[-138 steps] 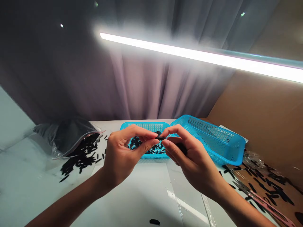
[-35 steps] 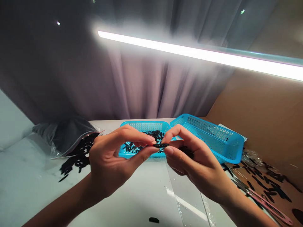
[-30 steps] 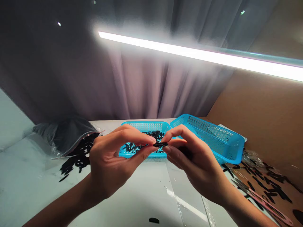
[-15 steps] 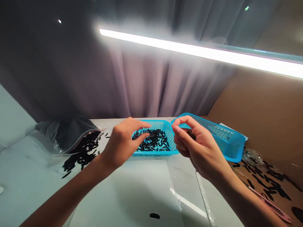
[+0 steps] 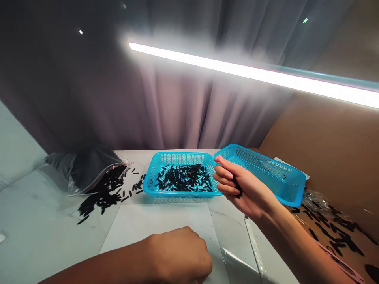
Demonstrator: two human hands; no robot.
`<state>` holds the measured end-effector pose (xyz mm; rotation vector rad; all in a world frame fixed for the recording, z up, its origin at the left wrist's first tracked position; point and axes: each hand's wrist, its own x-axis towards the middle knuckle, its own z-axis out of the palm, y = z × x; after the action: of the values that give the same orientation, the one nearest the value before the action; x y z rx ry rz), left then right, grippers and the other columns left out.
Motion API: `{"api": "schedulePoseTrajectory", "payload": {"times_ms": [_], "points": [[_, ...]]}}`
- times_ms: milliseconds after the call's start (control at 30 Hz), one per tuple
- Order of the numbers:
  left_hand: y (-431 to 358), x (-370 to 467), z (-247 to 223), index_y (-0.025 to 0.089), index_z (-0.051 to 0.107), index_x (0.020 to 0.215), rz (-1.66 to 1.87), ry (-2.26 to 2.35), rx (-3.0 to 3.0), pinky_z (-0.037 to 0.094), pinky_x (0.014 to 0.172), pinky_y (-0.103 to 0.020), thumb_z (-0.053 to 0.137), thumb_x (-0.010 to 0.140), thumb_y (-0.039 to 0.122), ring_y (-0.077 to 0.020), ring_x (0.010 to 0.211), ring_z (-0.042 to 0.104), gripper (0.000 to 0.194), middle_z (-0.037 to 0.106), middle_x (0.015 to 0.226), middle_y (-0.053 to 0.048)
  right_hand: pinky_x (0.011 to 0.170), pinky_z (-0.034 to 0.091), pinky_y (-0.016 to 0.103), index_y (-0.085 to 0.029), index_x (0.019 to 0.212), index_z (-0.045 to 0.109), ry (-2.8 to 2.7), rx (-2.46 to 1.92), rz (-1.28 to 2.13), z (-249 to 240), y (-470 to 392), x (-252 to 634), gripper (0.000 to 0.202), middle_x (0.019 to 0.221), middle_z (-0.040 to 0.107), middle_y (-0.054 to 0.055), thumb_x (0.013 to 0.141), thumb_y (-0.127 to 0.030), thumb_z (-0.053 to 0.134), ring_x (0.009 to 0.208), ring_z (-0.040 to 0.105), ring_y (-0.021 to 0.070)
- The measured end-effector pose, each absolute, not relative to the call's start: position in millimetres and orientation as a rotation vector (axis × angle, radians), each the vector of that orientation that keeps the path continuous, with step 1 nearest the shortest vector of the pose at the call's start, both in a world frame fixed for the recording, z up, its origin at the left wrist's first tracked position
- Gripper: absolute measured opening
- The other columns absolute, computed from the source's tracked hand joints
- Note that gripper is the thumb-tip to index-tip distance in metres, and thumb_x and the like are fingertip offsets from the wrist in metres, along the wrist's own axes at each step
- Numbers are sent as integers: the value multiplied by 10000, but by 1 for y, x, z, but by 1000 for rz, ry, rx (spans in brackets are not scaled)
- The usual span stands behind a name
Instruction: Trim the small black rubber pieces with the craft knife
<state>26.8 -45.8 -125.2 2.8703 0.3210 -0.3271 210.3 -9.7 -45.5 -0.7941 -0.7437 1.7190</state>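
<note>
My right hand (image 5: 237,183) is raised at centre right, in front of the two blue baskets. Its fingers curl into the palm around a small black piece (image 5: 237,187), which shows only in part between fingers and palm. Low in the view, my left hand (image 5: 185,254) reaches over a white sheet (image 5: 139,221), back of the hand up. Its fingers point down and are hidden, as is the spot beneath them. Behind the sheet stands a blue plastic basket (image 5: 183,194) with many small, narrow black pieces (image 5: 186,177) spread on its bottom.
A second blue basket (image 5: 291,193) stands tilted at right. On the left, a zip bag (image 5: 89,167) spills black pieces (image 5: 103,197) onto the table. Dark strips (image 5: 334,228) and a pink-handled tool (image 5: 340,262) lie on the brown surface at right. A bright tube light (image 5: 237,71) crosses above.
My left hand has dropped from before the basket to the sheet, covering the place where a lone black piece lay. My right hand's fingers have curled in more tightly.
</note>
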Motion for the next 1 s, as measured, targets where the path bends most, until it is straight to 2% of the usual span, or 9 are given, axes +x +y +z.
{"api": "schedulePoseTrajectory", "payload": {"times_ms": [33, 133, 267, 400, 500, 633, 733, 900, 1000], "points": [[-42, 24, -119, 170, 770, 784, -346, 322, 2863, 307, 454, -321, 853, 793, 245, -204, 599, 684, 112, 785, 723, -47, 331, 215, 100, -205, 812, 518, -749, -797, 1714, -45, -10, 210, 437, 558, 392, -118, 770, -324, 936, 445, 214, 32], [-33, 16, -104, 186, 790, 917, -373, 418, 2858, 337, 490, -319, 950, 696, 316, -237, 738, 732, 302, 804, 815, -41, 329, 213, 97, -197, 777, 514, -763, -801, 1699, -46, -10, 209, 481, 553, 405, -115, 721, -342, 969, 447, 213, 23], [-30, 15, -113, 197, 779, 746, -387, 431, 2882, 265, 456, -338, 834, 748, 163, -205, 595, 660, 64, 780, 709, -32, 333, 214, 97, -197, 770, 521, -770, -815, 1686, -46, -10, 207, 499, 556, 411, -113, 688, -353, 988, 456, 208, 25], [-29, 18, -123, 187, 772, 692, -330, 393, 2842, 207, 424, -345, 812, 718, 158, -193, 500, 585, 56, 742, 615, -33, 344, 191, 111, -201, 735, 486, -801, -844, 1668, -46, -11, 206, 520, 556, 414, -109, 707, -377, 974, 466, 175, 26], [-22, 11, -105, 191, 790, 733, -285, 411, 2808, 284, 451, -336, 820, 712, 149, -200, 572, 644, 55, 767, 661, -28, 358, 160, 132, -213, 745, 459, -883, -880, 1634, -47, -11, 205, 539, 559, 411, -114, 728, -432, 951, 474, 148, 30], [-8, -11, -60, 202, 779, 831, 264, 734, 2755, 471, 678, -302, 750, 803, 93, -203, 817, 738, 116, 810, 853, -8, 395, 129, 161, -219, 897, 543, -1212, -1001, 1583, -51, -13, 201, 515, 542, 364, -133, 774, -587, 882, 480, 156, 45], [-4, -25, -37, 198, 750, 830, 713, 1025, 2626, 489, 726, -282, 696, 845, 77, -170, 799, 716, 133, 793, 844, 15, 416, 153, 185, -196, 1007, 592, -1482, -1036, 1498, -53, -18, 194, 534, 557, 333, -132, 835, -663, 786, 503, 194, 66], [-7, -29, -32, 186, 706, 791, 1093, 1206, 2683, 476, 697, -303, 685, 852, 76, -169, 737, 674, 128, 763, 790, 19, 437, 173, 235, -193, 1086, 598, -1613, -1085, 1307, -55, -27, 188, 374, 599, 360, -110, 977, -550, 621, 511, 211, 92], [-12, -26, -34, 186, 693, 786, 1162, 1209, 2701, 478, 688, -314, 678, 868, 86, -171, 718, 655, 130, 742, 768, 18, 481, 236, 254, -196, 1086, 625, -1697, -1128, 1086, -54, -32, 185, 269, 666, 499, -59, 999, -448, 595, 549, 293, 109]]}}
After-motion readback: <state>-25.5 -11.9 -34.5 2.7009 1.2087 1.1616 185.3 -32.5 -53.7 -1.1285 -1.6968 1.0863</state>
